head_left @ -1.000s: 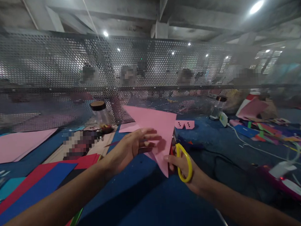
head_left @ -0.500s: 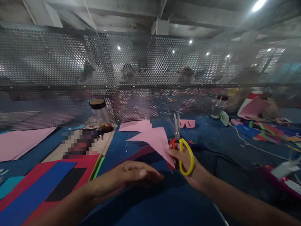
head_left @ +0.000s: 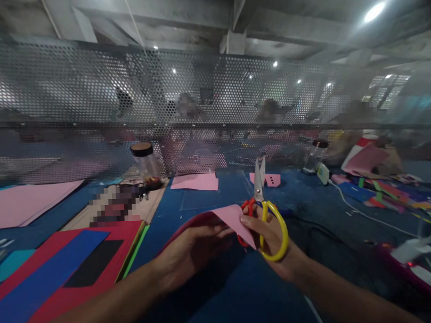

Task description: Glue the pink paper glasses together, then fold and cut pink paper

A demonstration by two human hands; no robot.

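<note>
My right hand holds a pair of scissors with one red and one yellow handle loop, their blades pointing away from me and slightly apart. Between its thumb and fingers it also pinches a corner of a pink paper sheet. That sheet bends leftward in an arch over my left hand, whose fingers stretch under it toward the right hand. Part of the left thumb and fingertips is hidden by the paper, and I cannot tell whether they touch it.
Red sheets with a blue strip and a black piece lie left. Behind are a pink sheet, a small pink cutout, a jar and a mesh partition. A power strip and cables lie right.
The pink sheet has swung down and back toward me, now arching over my left hand. My left hand has turned and moved under it. The scissors' blades have parted a little more.
</note>
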